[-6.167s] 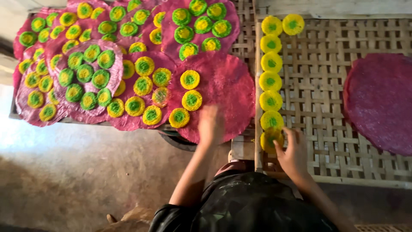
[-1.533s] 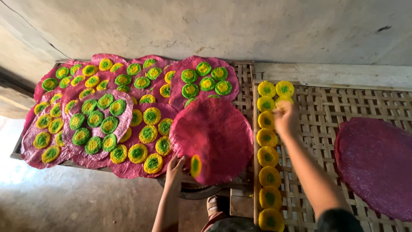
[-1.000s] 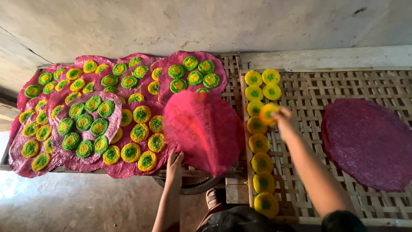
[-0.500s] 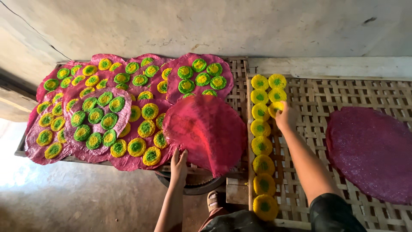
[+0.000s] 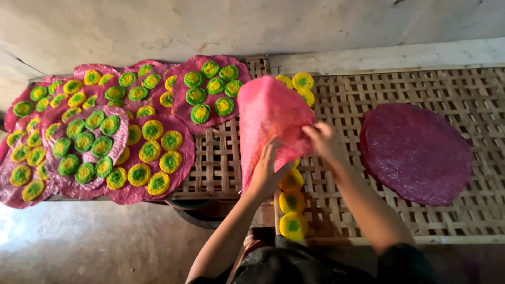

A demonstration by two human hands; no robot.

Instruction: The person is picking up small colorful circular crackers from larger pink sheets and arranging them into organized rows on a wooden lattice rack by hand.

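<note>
Left hand point(image 5: 266, 176) and right hand point(image 5: 323, 141): both gripping lifted pink sheet point(image 5: 271, 118) over yellow discs point(image 5: 292, 202) on woven rack point(image 5: 368, 89); purple sheet point(image 5: 415, 152) lies right.

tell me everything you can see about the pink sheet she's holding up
The pink sheet is a thin, round, flexible disc with a fine grainy texture, brighter than the dark plain disc lying to the right. It is lifted off the woven rack, standing roughly upright and slightly curled. The left hand grips its lower edge, the right hand its right edge. It hides part of the yellow pieces' column.
</note>
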